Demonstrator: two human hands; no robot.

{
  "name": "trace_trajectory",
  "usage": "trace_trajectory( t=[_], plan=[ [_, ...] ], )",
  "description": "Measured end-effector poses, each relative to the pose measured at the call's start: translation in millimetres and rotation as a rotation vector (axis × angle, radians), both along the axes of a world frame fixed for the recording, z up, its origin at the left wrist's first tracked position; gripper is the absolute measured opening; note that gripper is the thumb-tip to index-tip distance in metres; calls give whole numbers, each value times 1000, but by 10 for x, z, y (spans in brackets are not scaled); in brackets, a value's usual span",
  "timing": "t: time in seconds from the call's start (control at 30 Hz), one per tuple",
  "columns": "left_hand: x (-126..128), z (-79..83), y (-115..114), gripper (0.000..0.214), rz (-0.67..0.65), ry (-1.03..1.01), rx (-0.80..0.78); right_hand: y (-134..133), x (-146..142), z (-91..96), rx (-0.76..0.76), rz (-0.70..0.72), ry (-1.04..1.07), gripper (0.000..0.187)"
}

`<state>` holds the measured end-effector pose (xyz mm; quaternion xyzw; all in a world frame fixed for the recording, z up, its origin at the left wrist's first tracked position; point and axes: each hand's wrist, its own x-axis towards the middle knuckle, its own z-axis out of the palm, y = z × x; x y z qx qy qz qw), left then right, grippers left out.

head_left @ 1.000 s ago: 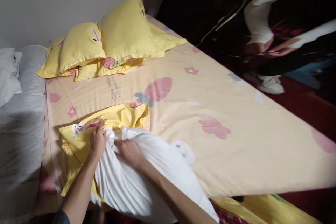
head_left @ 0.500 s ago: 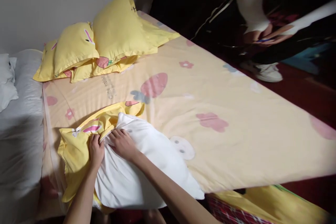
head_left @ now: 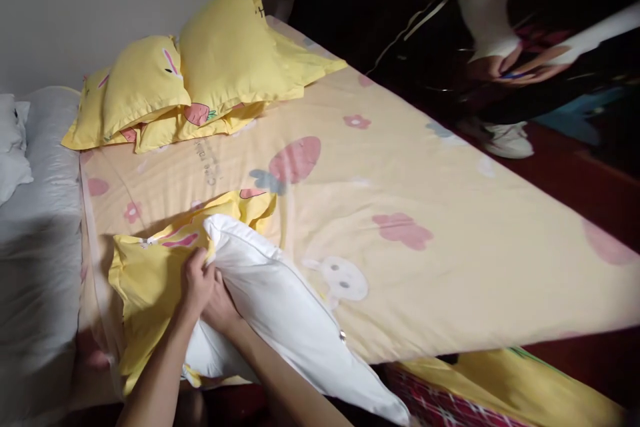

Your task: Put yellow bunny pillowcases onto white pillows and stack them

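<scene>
On the near left of the bed, a white pillow (head_left: 270,293) lies partly inside a yellow pillowcase (head_left: 153,287) printed with a rabbit and a carrot. My left hand (head_left: 197,283) is closed on the pillowcase's opening edge. Right beside it, my right hand (head_left: 220,301) is closed on the white pillow, its fingertips partly hidden in the folds. The pillow's far edge is lifted, showing its seam, and one corner hangs over the bed's near edge.
Several yellow pillows (head_left: 225,47) rest against the wall at the back of the patterned bed (head_left: 450,267). Grey-white bedding (head_left: 53,213) borders the left. A person's hands (head_left: 525,67) are at upper right. Yellow cloth (head_left: 495,380) lies by the near edge.
My right hand has shifted slightly left and down, close against my left hand. The white pillow has tilted up and folded lengthwise, and its near corner has moved toward me.
</scene>
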<state>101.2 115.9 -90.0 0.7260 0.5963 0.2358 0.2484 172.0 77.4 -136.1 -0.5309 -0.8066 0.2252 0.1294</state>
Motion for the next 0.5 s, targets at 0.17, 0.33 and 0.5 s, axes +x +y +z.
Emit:
trace_trajectory(
  t=[0.17, 0.33, 0.5],
  plan=[
    [-411, -211, 32, 16, 79, 41, -8, -187, 613, 199, 52, -155, 19, 69],
    [-391, -219, 54, 16, 56, 43, -21, -1334, 860, 92, 210, 17, 62, 73],
    [-406, 157, -374, 38, -130, 177, -14, -1467, 566, -203, 182, -10, -121, 95]
  ],
)
